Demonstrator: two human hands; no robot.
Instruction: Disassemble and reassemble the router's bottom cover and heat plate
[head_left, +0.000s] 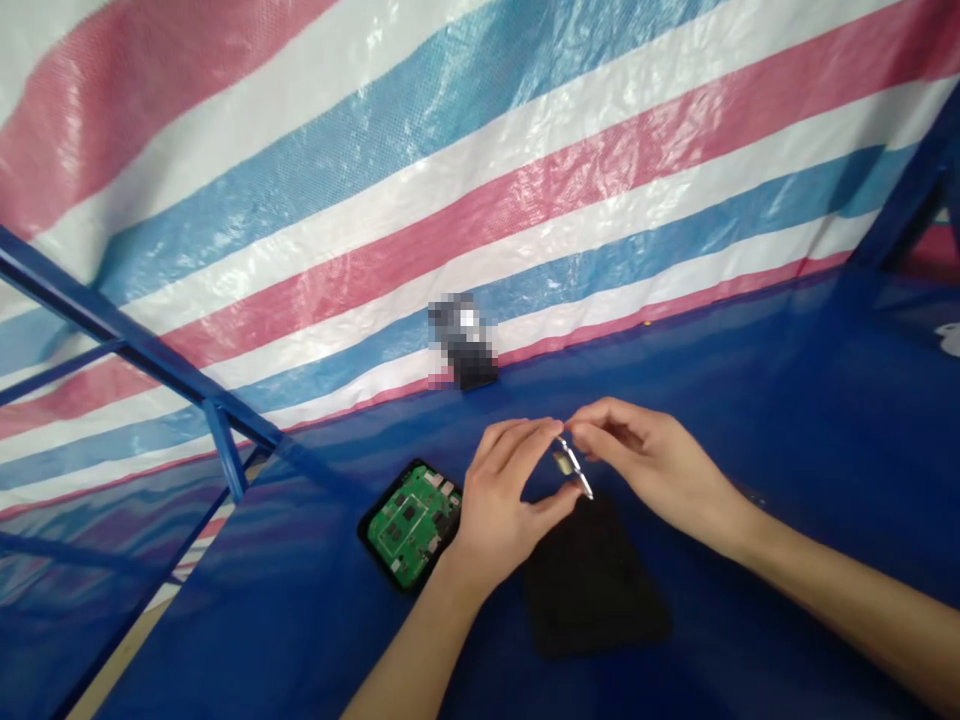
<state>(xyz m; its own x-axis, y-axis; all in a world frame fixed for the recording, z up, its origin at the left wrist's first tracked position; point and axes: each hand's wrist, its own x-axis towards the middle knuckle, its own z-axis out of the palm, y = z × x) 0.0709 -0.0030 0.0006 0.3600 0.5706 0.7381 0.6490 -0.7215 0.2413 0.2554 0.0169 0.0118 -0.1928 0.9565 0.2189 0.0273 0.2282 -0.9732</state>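
Head view. Background: striped plastic sheet point(480, 220) in red, white and blue, wrinkled and glossy, hanging behind a blue work surface point(795, 430). Blue metal frame point(142, 345) at left; similar bars at the far right. At the foot of the sheet, a dark upright object point(476, 372), partly pixelated; identity not readable.

Left hand point(495, 505): thumb below, fingers above, pinching a small metallic piece point(574, 466) by its two ends. Piece is held clear of the surface, tilted, with a yellowish patch on one face; finer detail too small to tell.

Right hand point(649, 455): thumb and index finger drawn together at the upper end of the piece; cannot tell whether they grip it or only touch.

Green circuit board point(409, 525) sits in a black casing point(373, 545) on the surface, just beside the left hand, which overlaps its right edge in view. Black flat rectangular piece point(596, 595) lies below the hands, nearer the wearer.
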